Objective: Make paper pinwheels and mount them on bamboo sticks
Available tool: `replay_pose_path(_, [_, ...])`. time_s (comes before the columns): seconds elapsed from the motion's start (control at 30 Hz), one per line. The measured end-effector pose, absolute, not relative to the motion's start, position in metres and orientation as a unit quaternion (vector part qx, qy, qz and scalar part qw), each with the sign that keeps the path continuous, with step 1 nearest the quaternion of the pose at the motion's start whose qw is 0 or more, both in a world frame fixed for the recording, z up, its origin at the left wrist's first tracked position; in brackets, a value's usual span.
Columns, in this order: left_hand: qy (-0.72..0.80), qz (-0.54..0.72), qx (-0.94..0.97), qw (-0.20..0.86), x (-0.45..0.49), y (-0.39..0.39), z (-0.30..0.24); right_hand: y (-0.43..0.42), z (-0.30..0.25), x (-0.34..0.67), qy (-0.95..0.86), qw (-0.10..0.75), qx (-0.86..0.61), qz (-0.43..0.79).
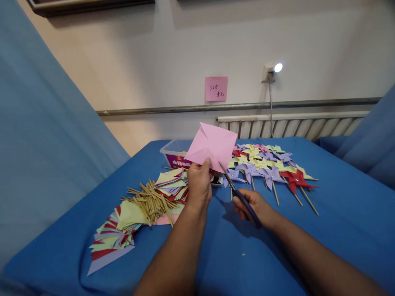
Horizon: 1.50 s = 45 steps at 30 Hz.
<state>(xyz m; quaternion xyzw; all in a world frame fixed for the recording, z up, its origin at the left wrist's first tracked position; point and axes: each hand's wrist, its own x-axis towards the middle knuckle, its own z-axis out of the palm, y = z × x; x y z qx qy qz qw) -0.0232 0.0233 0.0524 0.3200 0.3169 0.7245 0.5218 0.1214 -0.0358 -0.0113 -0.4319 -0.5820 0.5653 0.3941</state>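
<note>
A square sheet of pink paper (212,144) is pinched in my left hand (200,181), held up above the table with the thumb on its near face. Slits run in from some of its corners. My right hand (254,205) grips a pair of scissors (245,201) with dark blue handles. The blades point up and left, and their tips meet the paper's lower right edge. Whether the blades are parted is hard to make out. Behind my left hand stands a clear plastic box (175,147) with a purple label, partly hidden by the paper.
Finished pinwheels (262,166) on sticks lie at the back right of the blue-covered table (222,263). A heap of short sticks (154,203) sits left, between a coloured paper stack (173,183) and a fanned paper pile (114,234). Blue curtains (46,135) flank the table.
</note>
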Motion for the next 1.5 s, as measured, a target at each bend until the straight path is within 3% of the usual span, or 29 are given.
replay_pose_path(1.5, [0.338,0.714,0.336,0.513,-0.019,0.028,0.043,-0.031,-0.022,0.124,-0.602,0.398,-0.416,0.553])
